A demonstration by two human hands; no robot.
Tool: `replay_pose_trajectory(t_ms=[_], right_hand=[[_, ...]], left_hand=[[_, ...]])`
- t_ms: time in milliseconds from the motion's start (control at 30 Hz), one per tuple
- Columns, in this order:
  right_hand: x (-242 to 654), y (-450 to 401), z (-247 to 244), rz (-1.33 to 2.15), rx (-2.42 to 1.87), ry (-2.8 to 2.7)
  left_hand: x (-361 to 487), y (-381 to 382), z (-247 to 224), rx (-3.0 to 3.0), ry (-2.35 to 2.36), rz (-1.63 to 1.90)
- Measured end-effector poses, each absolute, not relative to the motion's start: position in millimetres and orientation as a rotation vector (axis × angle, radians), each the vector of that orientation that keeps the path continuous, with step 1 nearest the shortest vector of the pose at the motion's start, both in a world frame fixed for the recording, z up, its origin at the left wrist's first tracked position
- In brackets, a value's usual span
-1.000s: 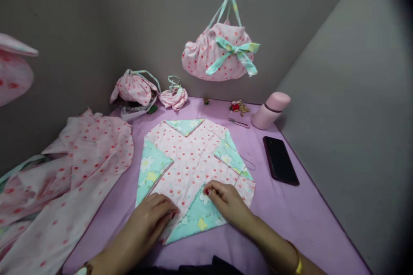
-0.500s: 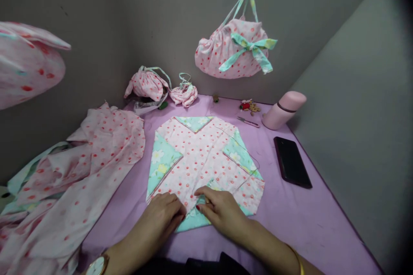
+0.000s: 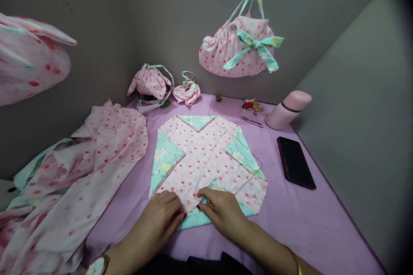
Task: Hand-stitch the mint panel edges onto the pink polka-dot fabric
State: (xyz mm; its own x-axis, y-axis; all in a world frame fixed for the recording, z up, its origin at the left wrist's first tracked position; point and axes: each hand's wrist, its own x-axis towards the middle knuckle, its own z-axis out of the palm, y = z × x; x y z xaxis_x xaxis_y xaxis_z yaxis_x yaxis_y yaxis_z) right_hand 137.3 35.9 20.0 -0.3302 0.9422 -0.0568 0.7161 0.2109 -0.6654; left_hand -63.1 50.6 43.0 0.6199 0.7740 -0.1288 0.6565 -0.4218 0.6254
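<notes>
A pink fabric piece (image 3: 200,150) with red dots lies flat in front of me. Mint floral triangles are folded in over its corners. My left hand (image 3: 166,212) pinches its near edge, left of the near mint flap (image 3: 196,220). A short way to the right, my right hand (image 3: 222,208) has thumb and forefinger closed on that flap's slanted edge. Whether a needle is between those fingertips is hidden. A loose dark thread (image 3: 260,161) curves over the right side of the fabric and back towards my right hand.
Thread snips (image 3: 251,121), a red thread spool (image 3: 248,105), a pink bottle (image 3: 287,111) and a phone (image 3: 296,162) are on the right. More dotted fabric (image 3: 93,172) heaps up at left. A drawstring bag (image 3: 238,47) hangs above; small pouches (image 3: 150,81) sit behind.
The view has shifted slightly, so most things appear a little further right. Both hands stay at the near edge of the fabric, with barely any finger movement.
</notes>
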Motion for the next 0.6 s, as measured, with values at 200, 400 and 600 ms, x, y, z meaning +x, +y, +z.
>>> replay_pose_trajectory(t_ms=[200,400,600], right_hand=[[140.5,35.2,13.0,0.866,-1.531,-2.096],[147.2,32.9,14.2,0.901,-1.402,-2.131],[151.2,28.3,14.6,0.695,-1.117,-2.481]], left_hand=[[-98.3,39.1,42.3,1.598,1.367,0.256],[-104.9,19.9,42.4,0.475,1.227,0.343],[-92.8,15.8,43.2,0.226,1.079,0.419]])
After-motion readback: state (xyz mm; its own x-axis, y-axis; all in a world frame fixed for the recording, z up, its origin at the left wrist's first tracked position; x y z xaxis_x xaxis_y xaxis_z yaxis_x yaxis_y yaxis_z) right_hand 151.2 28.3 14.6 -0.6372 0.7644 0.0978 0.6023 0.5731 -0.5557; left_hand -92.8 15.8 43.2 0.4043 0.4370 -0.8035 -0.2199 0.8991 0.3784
